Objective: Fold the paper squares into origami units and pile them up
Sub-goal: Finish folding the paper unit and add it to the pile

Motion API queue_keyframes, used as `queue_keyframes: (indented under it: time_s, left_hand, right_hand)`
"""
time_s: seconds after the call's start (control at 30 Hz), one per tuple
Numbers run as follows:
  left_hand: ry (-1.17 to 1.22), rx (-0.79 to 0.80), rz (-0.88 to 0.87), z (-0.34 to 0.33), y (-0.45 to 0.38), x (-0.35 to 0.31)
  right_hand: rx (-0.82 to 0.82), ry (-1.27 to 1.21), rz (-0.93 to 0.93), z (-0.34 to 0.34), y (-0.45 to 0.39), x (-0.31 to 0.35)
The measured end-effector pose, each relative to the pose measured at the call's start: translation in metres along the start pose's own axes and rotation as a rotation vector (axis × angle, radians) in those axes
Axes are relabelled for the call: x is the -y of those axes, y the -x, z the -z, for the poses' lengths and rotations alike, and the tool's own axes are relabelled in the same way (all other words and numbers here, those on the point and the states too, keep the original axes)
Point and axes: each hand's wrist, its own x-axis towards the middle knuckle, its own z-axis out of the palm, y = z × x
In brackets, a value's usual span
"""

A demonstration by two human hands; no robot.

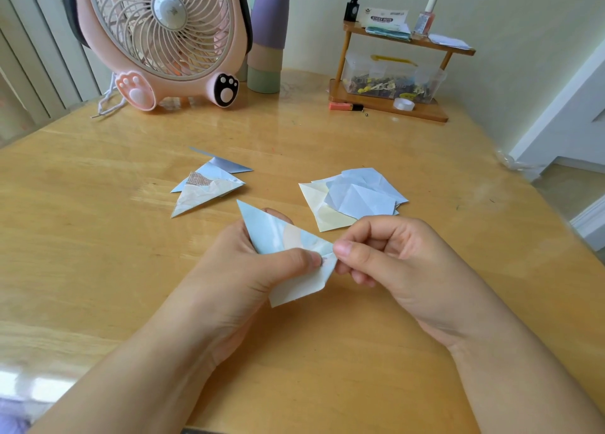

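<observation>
Above glossy wood table, both hands pinch creased triangular paper.

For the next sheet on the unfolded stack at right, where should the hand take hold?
Probably the top pale-blue sheet by its near right corner, which overhangs the paper stack. Come from the right with the right hand, thumb on top, since the sheet lies flat on the table.

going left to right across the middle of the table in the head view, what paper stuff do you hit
pile of folded units → half-folded paper pinched by the left hand and right hand → stack of paper squares
</observation>
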Motion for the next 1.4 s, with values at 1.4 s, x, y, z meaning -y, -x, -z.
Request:
queue_keyframes:
  time_s: [1.4]
  left_hand:
    - [-1.516,0.130,-0.655,0.021,0.045,0.040]
  right_hand:
    - [-0.048,0.758,0.082,-0.009,-0.004,-0.021]
